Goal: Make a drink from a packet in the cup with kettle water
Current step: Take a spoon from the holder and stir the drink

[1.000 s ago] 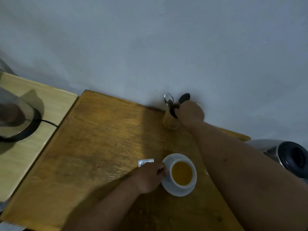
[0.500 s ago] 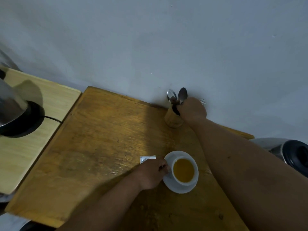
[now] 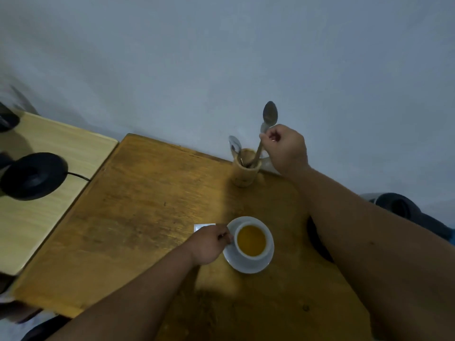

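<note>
A white cup (image 3: pixel 263 252) filled with amber liquid stands on a white saucer (image 3: pixel 248 267) on the wooden table (image 3: pixel 147 217). My left hand (image 3: pixel 209 244) grips the cup's left side at its handle. A white packet (image 3: pixel 200 227) lies flat just behind that hand, partly hidden by it. My right hand (image 3: pixel 285 148) is closed on a metal spoon (image 3: pixel 269 115), bowl upward, with its handle end still inside the wooden holder (image 3: pixel 246 172). Another spoon (image 3: pixel 235 145) stands in the holder.
A black kettle base (image 3: pixel 32 175) with a cord sits on a paler side table (image 3: pixel 49 153) at the left. A dark round vessel (image 3: pixel 403 207) shows at the right edge behind my forearm. A grey wall runs directly behind the holder.
My right hand has risen and drawn one spoon up out of the holder. The left hand stays on the cup. The kettle body seen on the base earlier has left the view.
</note>
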